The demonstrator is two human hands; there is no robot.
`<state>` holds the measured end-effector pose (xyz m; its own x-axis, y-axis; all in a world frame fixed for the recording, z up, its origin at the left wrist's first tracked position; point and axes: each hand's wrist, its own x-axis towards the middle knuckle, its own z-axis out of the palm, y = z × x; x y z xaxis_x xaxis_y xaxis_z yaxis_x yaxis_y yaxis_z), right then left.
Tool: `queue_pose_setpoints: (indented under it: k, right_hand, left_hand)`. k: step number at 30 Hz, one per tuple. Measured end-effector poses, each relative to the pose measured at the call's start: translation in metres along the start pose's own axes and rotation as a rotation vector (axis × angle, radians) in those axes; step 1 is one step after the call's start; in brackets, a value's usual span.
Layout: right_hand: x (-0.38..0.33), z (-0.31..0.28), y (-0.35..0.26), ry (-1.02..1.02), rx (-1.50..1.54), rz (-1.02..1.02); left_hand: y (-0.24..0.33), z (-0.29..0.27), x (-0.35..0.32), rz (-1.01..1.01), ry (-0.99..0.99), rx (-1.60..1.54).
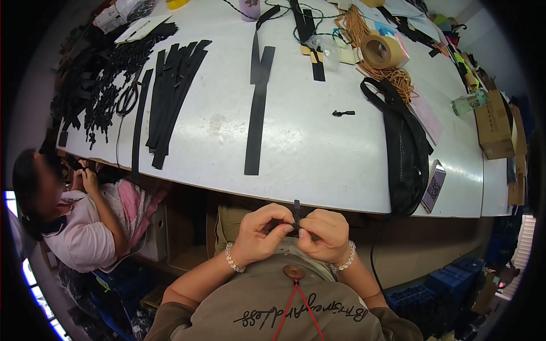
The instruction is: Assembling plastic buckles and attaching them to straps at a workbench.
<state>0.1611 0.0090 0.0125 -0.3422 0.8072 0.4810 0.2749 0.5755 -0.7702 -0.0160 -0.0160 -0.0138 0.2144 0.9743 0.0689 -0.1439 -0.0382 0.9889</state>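
Just off the near edge of the white table (pixel 318 165), both my hands meet in front of my body. A short black strip (pixel 296 208) stands up between them, its lower end pinched by my fingertips. My left hand (pixel 266 228) has thumb and forefinger closed on it from one side. From the other side, my right hand (pixel 324 233) pinches it too. The fingers cover the lower part. On the table beyond lies a small black zipper pull (pixel 343 113). Long flat black strips (pixel 257 128) lie ahead of my left hand.
A bundle of black strips (pixel 173 96), scissors (pixel 128 98) and a heap of black pieces (pixel 108 74) lie at left. At right are a black bag (pixel 402 153), a phone (pixel 434 186), a tape roll (pixel 381 52) and orange cord (pixel 398 79). Another person (pixel 85 221) sits at left.
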Motion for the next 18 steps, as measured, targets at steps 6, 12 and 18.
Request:
queue_pose_setpoints:
  k: [6, 12, 18]
  right_hand:
    - [-0.001, 0.0, 0.002, -0.019, 0.036, 0.031]
    - [0.002, 0.0, 0.001, 0.014, -0.018, 0.009]
    - [0.003, -0.002, 0.003, 0.012, -0.15, -0.007]
  left_hand:
    - [0.003, -0.003, 0.005, 0.107, -0.014, 0.137]
    - [0.008, -0.002, 0.004, 0.041, 0.028, 0.098]
    - [0.013, -0.001, 0.01, 0.047, 0.033, 0.212]
